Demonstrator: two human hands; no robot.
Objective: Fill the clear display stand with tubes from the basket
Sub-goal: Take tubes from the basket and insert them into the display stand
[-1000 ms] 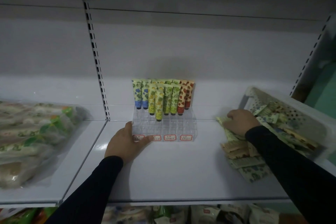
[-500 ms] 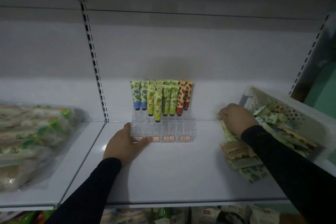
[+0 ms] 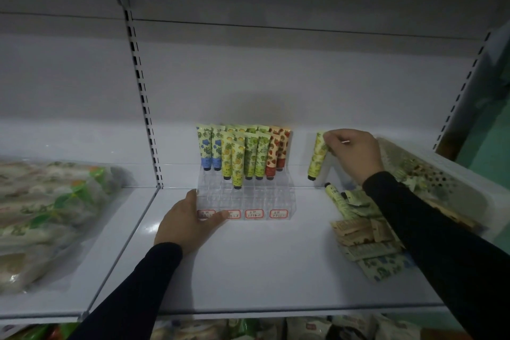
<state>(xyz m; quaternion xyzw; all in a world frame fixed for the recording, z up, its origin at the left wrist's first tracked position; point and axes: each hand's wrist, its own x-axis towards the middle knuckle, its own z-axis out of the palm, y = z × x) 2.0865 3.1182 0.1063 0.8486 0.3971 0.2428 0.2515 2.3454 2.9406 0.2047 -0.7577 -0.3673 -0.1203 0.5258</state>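
Note:
A clear stepped display stand [image 3: 271,199] sits mid-shelf, with several patterned tubes [image 3: 242,154] standing cap-down in its back rows and red-framed labels along its front. My left hand [image 3: 186,222] rests against the stand's front left corner, thumb up its side. To the right of the stand my right hand [image 3: 352,153] pinches the top of a yellow-green tube [image 3: 317,157], which hangs cap-down above the shelf. The white perforated basket [image 3: 430,171] lies tipped at the right, and a pile of tubes [image 3: 367,232] spills from it onto the shelf.
A clear bag of packaged goods [image 3: 47,215] fills the left shelf bay. A slotted upright [image 3: 143,102] divides the two bays. The white shelf [image 3: 262,265] has bare surface in front of the stand. More packets show on the shelf below.
My right hand has risen from the tube pile, lifting one yellow-green tube up and leftward. My left hand has stayed at the stand.

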